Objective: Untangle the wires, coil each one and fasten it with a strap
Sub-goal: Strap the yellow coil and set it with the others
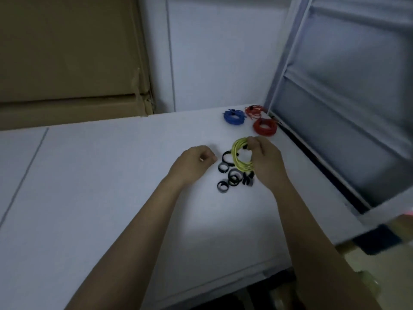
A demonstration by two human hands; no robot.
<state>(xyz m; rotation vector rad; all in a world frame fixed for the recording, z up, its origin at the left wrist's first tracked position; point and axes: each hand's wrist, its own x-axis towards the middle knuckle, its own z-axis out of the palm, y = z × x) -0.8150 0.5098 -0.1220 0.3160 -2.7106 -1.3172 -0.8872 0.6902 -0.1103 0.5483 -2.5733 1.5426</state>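
Strapping step: right hand grips yellow coil above loose straps; left hand beside coil, curled, seemingly empty. Next: likely cinch strap.

A dim white tabletop meets a pale panelled wall; stacked brown cardboard boxes stand left, a grey-framed window right.
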